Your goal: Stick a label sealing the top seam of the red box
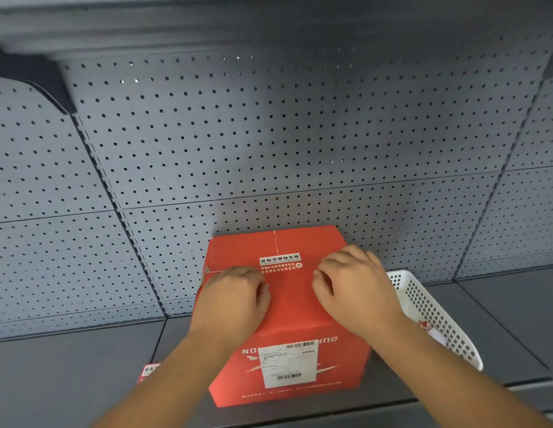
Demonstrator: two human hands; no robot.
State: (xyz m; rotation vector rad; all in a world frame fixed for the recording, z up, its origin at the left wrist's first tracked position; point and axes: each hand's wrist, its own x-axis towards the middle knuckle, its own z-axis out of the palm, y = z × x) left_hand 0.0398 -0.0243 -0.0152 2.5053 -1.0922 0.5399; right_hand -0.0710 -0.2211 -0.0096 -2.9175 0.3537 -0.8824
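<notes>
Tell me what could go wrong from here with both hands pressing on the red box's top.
1. The label covers only the middle of the seam; the seam's left end beside the left hand looks slightly lifted, so the flaps may spring up.
2. The right hand works beside the white basket; a slip on the red box could knock it.

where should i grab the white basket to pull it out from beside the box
Take the white basket by its near right rim, coming from the right. Its left side sits close against the red box and under the right hand, while the right wall is open and the slotted rim gives fingers a hold.
</notes>
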